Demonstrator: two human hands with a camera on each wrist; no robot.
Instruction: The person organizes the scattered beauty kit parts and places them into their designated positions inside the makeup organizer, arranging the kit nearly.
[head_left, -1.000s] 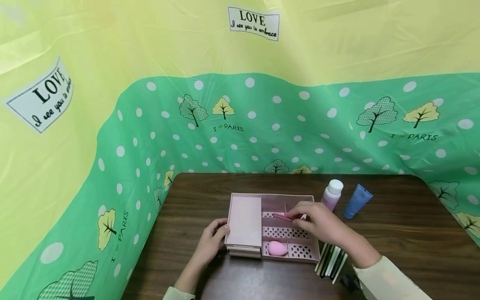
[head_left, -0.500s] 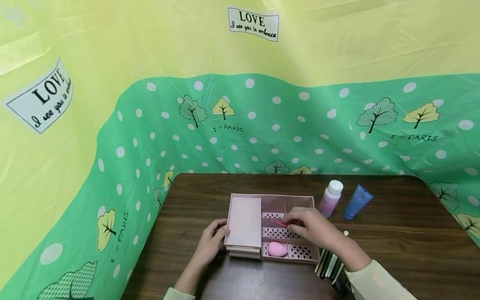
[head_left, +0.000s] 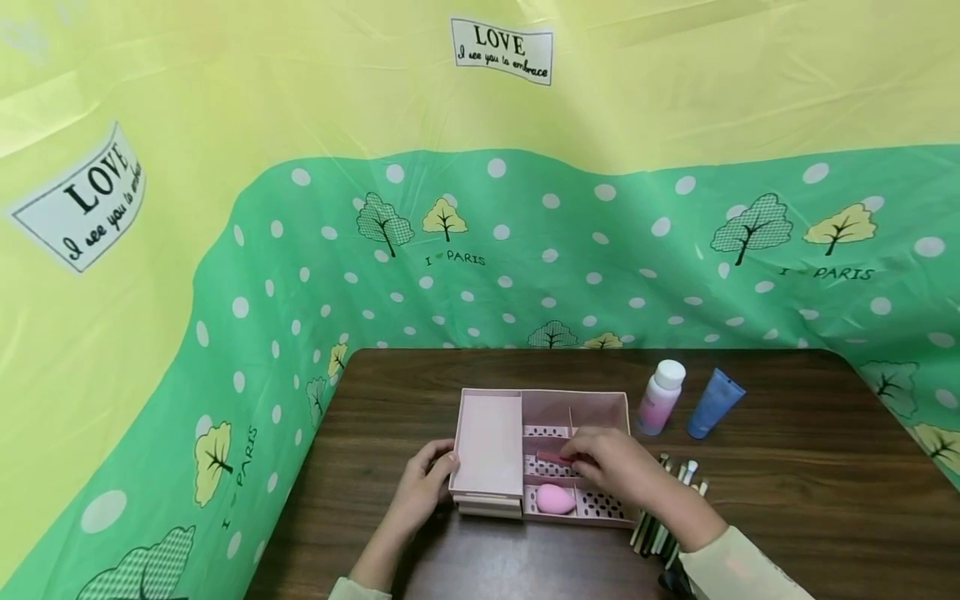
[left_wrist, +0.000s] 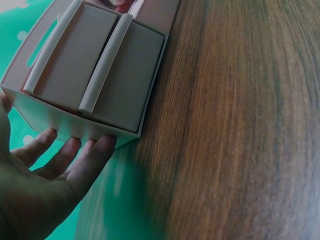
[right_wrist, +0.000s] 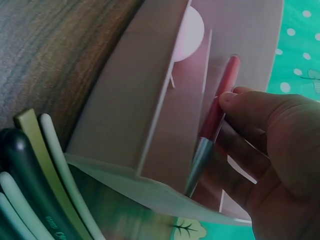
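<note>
A pink desktop organizer (head_left: 491, 442) with open compartments on its right and drawers (left_wrist: 130, 75) at its front left stands on the table. My right hand (head_left: 611, 462) pinches a slim red-and-silver pen-shaped stick (right_wrist: 220, 110) between thumb and fingers. The stick is held low inside the middle compartment row, lying nearly level in the head view. Against the organizer's left side wall rest the fingertips of my left hand (left_wrist: 55, 185), the fingers fairly straight. A pink egg-shaped makeup sponge (head_left: 555, 499) sits in the front compartment.
Right of the organizer lies a bundle of slim sticks (head_left: 648, 533) with black, white and olive handles, partly under my right forearm. Behind them stand a pink bottle with a white cap (head_left: 662, 398) and a blue squeeze tube (head_left: 716, 404). A patterned curtain (head_left: 465, 292) borders the table.
My right hand has moved toward me and slightly left with the red stick, from the back compartments down into the middle row. The left hand has stayed at the organizer's side.
</note>
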